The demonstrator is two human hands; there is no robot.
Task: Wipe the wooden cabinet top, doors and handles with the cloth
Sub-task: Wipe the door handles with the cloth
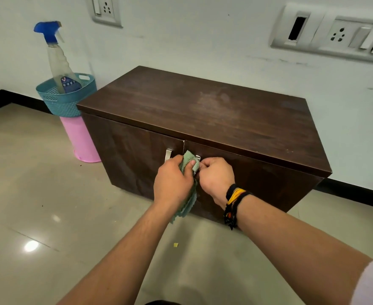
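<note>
A dark brown wooden cabinet stands on the floor against the wall, both doors closed. Two metal handles sit where the doors meet: the left handle is bare, the right handle is mostly covered. My left hand grips a green cloth and holds it against the right handle, with the rest of the cloth hanging below the hand. My right hand sits just right of the cloth with curled fingers at that same handle, pinching the cloth's edge there. A faint smear shows on the cabinet top.
Left of the cabinet, a teal basket holding a spray bottle rests on a pink bin. Wall sockets are above. A small yellow scrap lies on the tiled floor.
</note>
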